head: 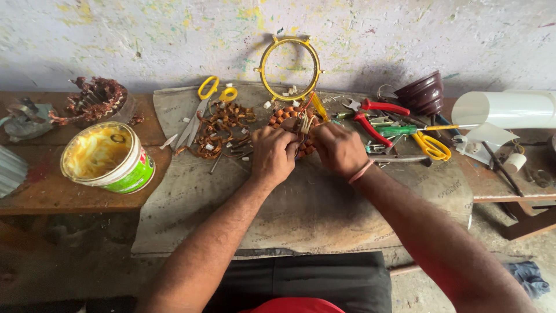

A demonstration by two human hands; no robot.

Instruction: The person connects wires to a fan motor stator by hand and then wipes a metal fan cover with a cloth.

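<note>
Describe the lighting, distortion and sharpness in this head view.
Head view: soft, even daylight with faint shadows; wide-angle bending curves the bench edge; left hand, right hand and copper winding are sharp; mild glare on the white roll.

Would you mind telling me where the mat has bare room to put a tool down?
The mat is bare in front of both hands, left hand and right hand, down to its near edge. Also free: the strip between the open tub and the copper scraps. Crowded: around the pliers and yellow scissors.

Copper-wound stator (292, 124), flat on mat, ctr bench.
</note>
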